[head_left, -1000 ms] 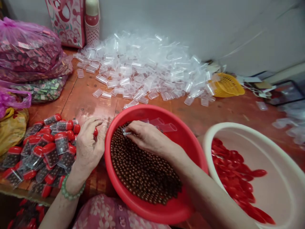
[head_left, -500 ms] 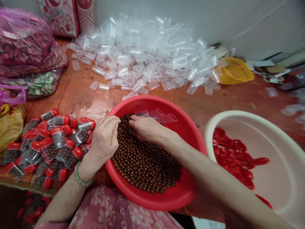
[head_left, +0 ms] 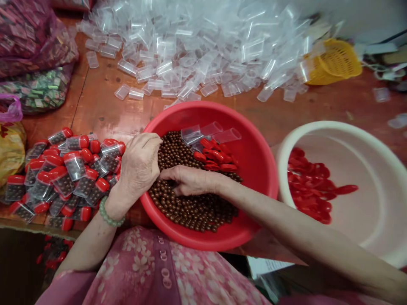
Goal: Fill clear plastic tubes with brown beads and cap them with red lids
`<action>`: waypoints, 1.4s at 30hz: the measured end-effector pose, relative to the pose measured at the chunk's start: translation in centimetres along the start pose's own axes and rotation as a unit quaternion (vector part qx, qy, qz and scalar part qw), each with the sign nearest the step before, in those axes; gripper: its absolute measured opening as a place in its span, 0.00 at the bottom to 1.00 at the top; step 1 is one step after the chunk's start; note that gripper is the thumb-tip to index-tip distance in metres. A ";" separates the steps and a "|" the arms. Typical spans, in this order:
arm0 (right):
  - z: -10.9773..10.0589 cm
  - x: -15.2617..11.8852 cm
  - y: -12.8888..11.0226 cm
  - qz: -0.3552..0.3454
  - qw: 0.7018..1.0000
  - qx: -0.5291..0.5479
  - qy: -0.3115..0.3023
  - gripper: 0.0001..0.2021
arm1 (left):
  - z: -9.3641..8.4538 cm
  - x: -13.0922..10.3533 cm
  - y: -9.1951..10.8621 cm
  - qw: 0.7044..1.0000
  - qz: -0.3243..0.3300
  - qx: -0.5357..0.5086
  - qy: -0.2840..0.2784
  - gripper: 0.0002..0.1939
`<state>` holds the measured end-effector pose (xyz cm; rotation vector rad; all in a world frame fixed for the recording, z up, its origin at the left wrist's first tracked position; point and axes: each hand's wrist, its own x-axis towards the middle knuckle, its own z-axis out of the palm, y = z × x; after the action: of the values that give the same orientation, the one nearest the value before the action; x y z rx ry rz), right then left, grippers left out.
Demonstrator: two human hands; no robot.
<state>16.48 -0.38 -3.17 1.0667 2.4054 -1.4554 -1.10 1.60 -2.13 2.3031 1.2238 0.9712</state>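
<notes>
Brown beads (head_left: 190, 212) lie heaped in red basin (head_left: 254, 144). Risk: a hard leftward sweep could flick beads over the rim onto the desk (head_left: 104, 114). Right hand (head_left: 193, 180): low among beads, fingers bent, grasp hidden, cannot tell. Left hand (head_left: 140, 165): curled at left rim, contents hidden, cannot tell.
</notes>
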 end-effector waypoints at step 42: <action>-1.4 -6.2 -2.0 -0.078 0.901 0.211 0.372 0.08 | -1.2 0.3 3.0 0.902 -0.174 -0.278 -0.280 0.12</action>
<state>20.15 -2.91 1.74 1.8509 2.7523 -1.9622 -0.11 0.14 0.57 1.6584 0.9082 0.4031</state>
